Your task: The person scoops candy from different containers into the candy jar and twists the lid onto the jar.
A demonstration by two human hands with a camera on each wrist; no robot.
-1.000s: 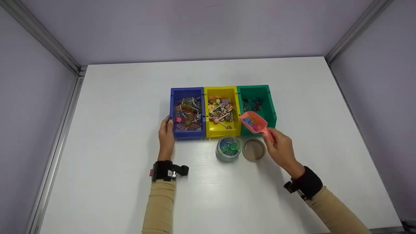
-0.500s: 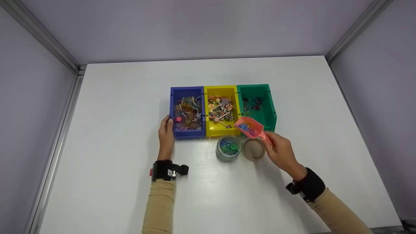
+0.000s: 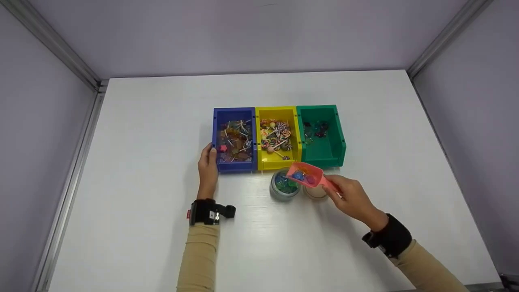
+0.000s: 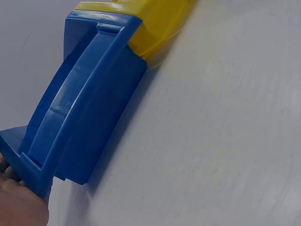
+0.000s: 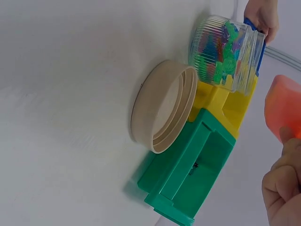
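My right hand (image 3: 352, 198) grips the handle of a pink scoop (image 3: 314, 172) that carries blue, purple and orange translucent pieces. The scoop is above the right rim of a clear ribbed jar (image 3: 279, 194) and partly hides the jar and the beige lid (image 3: 317, 194) beside it. In the right wrist view, the jar (image 5: 221, 54) holds colourful translucent pieces, and the lid (image 5: 150, 103) lies inner side up. My left hand (image 3: 207, 168) holds the near left side of the blue bin (image 3: 235, 167); its fingers are partly hidden by the bin in the left wrist view.
A yellow bin (image 3: 275, 165) with small lollipops stands between the blue bin and a green bin (image 3: 328, 152). Dark and clear pieces lie in the green one, stick candies in the blue. All stand on a white table (image 3: 154, 121) with grey walls around.
The right hand has brought the loaded scoop from over the green bin toward the front left, to above the jar's rim. My left hand stays on the blue bin.
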